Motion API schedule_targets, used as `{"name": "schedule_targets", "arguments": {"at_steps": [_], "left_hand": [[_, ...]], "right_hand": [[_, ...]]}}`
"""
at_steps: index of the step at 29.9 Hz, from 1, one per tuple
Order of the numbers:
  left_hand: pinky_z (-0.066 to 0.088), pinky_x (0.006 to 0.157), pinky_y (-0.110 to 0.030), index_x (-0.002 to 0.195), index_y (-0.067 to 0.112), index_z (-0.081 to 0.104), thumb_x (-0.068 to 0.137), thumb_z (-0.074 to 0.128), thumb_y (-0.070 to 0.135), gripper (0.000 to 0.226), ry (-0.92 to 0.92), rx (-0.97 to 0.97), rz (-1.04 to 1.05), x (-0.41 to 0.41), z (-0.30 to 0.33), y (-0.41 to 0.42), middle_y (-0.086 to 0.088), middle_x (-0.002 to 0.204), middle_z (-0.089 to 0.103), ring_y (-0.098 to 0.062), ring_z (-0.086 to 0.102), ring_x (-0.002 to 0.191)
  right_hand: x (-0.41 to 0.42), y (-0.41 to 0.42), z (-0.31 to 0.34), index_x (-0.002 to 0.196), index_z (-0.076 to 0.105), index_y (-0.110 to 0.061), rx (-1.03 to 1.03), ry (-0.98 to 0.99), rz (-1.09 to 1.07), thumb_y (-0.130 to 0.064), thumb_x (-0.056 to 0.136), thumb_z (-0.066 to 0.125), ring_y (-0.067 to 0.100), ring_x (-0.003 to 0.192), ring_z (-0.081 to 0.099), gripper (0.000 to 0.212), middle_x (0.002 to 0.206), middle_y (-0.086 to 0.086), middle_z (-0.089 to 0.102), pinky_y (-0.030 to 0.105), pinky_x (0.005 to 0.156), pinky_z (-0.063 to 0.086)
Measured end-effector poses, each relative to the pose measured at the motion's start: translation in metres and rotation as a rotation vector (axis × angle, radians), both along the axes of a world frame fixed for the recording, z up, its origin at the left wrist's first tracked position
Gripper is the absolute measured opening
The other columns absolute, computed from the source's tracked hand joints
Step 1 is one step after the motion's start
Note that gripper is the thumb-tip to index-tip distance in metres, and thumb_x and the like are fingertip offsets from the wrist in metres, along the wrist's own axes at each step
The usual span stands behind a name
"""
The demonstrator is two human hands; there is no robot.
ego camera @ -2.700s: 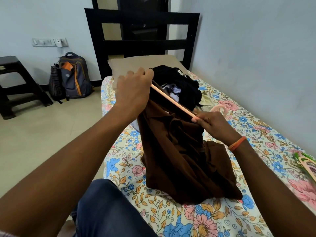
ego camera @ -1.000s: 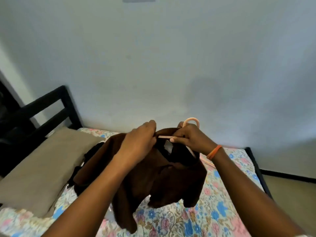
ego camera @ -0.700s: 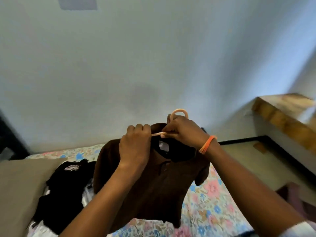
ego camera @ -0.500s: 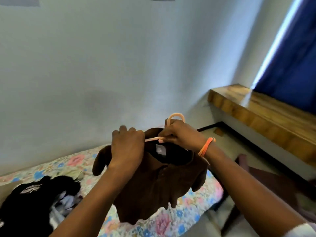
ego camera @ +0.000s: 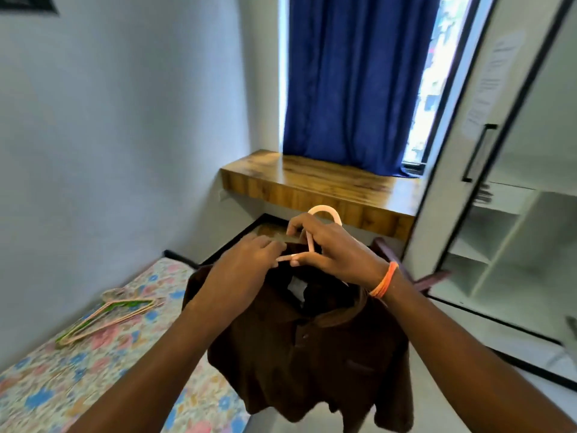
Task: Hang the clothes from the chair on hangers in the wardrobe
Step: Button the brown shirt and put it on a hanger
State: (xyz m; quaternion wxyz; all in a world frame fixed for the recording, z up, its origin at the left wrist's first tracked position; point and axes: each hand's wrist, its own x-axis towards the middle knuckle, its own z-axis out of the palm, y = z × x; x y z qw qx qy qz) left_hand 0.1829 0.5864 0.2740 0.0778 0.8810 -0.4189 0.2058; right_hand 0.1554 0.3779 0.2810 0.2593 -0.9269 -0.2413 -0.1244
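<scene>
The right hand (ego camera: 331, 251) pinches the neck of the pink hanger (ego camera: 323, 214) just under its hook. The left hand (ego camera: 246, 270) curls round the hanger's arm and the collar of the brown shirt (ego camera: 312, 354). The shirt hangs in the air past the foot edge of the bed (ego camera: 37, 385). It looks ready to go up. Next, I think, the hook must be carried to the open wardrobe (ego camera: 515, 229) on the right and set on a rail, which I cannot see. More hangers (ego camera: 109, 314) lie on the bed by the wall.
</scene>
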Motion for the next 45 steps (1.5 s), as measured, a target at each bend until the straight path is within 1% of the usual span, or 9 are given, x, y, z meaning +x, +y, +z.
{"name": "schedule_targets", "arguments": {"at_steps": [4, 11, 16, 22, 28, 34, 37, 40, 45], "left_hand": [[0.045, 0.072, -0.027, 0.092, 0.025, 0.071, 0.088, 0.069, 0.016, 0.01, 0.292, -0.124, -0.148, -0.01, 0.015, -0.112, 0.008, 0.085, 0.066, -0.008, 0.06, 0.081], [0.036, 0.062, -0.011, 0.09, 0.025, 0.053, 0.102, 0.049, 0.02, 0.014, 0.551, -0.401, -0.267, -0.059, -0.002, -0.283, 0.011, 0.076, 0.055, 0.007, 0.052, 0.072], [0.038, 0.06, -0.011, 0.101, 0.031, 0.047, 0.104, 0.042, 0.027, 0.007, 0.469, -0.385, -0.327, -0.089, -0.019, -0.363, 0.016, 0.075, 0.054, 0.004, 0.055, 0.072], [0.041, 0.061, -0.009, 0.099, 0.025, 0.054, 0.101, 0.049, 0.02, 0.007, 0.464, -0.488, -0.415, -0.072, -0.006, -0.447, 0.013, 0.079, 0.058, 0.001, 0.058, 0.077], [0.041, 0.065, -0.009, 0.1, 0.025, 0.057, 0.101, 0.05, 0.024, 0.007, 0.447, -0.486, -0.499, -0.04, -0.003, -0.535, 0.015, 0.083, 0.06, 0.001, 0.059, 0.079], [0.045, 0.074, -0.02, 0.098, 0.027, 0.055, 0.102, 0.045, 0.031, 0.012, 0.43, -0.465, -0.493, 0.003, -0.002, -0.623, 0.013, 0.09, 0.058, -0.003, 0.056, 0.086], [0.044, 0.073, -0.022, 0.1, 0.026, 0.055, 0.102, 0.045, 0.03, 0.011, 0.445, -0.471, -0.482, 0.018, -0.003, -0.661, 0.01, 0.093, 0.058, -0.005, 0.055, 0.087], [0.045, 0.073, -0.025, 0.104, 0.021, 0.056, 0.103, 0.046, 0.028, 0.012, 0.447, -0.49, -0.463, 0.026, -0.004, -0.694, 0.007, 0.098, 0.059, -0.008, 0.056, 0.088], [0.039, 0.067, -0.01, 0.104, 0.018, 0.058, 0.103, 0.047, 0.026, 0.014, 0.409, -0.495, -0.496, 0.045, 0.004, -0.746, 0.008, 0.098, 0.057, -0.002, 0.053, 0.082]], "right_hand": [[-0.057, -0.118, -0.006, 0.118, 0.064, -0.022, -0.032, -0.021, -0.119, -0.032, 0.089, 0.072, 0.005, 0.087, 0.058, 0.032, 0.102, -0.015, 0.062, 0.022, 0.074, 0.048], [-0.133, -0.285, -0.007, 0.117, 0.063, -0.034, -0.044, -0.081, -0.381, -0.052, 0.087, 0.066, 0.008, 0.086, 0.062, 0.036, 0.101, -0.01, 0.068, 0.04, 0.07, 0.054], [-0.159, -0.358, -0.003, 0.1, 0.072, -0.024, 0.115, 0.003, -0.384, -0.037, 0.087, 0.072, 0.007, 0.08, 0.063, 0.018, 0.089, -0.008, 0.069, 0.035, 0.07, 0.053], [-0.188, -0.438, -0.006, 0.143, 0.05, -0.034, 0.201, -0.057, -0.437, -0.03, 0.095, 0.064, 0.012, 0.102, 0.065, 0.05, 0.111, -0.005, 0.07, 0.029, 0.091, 0.053], [-0.198, -0.53, -0.029, 0.123, 0.067, -0.008, 0.94, 0.25, -0.619, 0.0, 0.085, 0.068, 0.026, 0.111, 0.068, 0.039, 0.116, 0.011, 0.072, 0.037, 0.094, 0.057], [-0.179, -0.614, -0.027, 0.1, 0.067, -0.001, 1.599, 0.339, -0.637, -0.021, 0.077, 0.082, 0.024, 0.084, 0.071, 0.034, 0.092, 0.015, 0.07, 0.036, 0.072, 0.062], [-0.167, -0.637, -0.031, 0.094, 0.072, -0.009, 1.297, 0.326, -0.875, -0.025, 0.082, 0.079, 0.024, 0.091, 0.065, 0.021, 0.091, 0.01, 0.07, 0.043, 0.082, 0.054], [-0.148, -0.648, -0.042, 0.083, 0.071, -0.018, 0.681, -0.095, -1.29, -0.006, 0.093, 0.063, 0.019, 0.084, 0.066, 0.017, 0.087, 0.002, 0.071, 0.04, 0.085, 0.056], [-0.13, -0.673, -0.043, 0.105, 0.072, -0.024, 0.213, -0.35, -1.104, -0.023, 0.088, 0.074, 0.002, 0.088, 0.063, 0.017, 0.099, -0.017, 0.066, 0.013, 0.075, 0.051]]}}
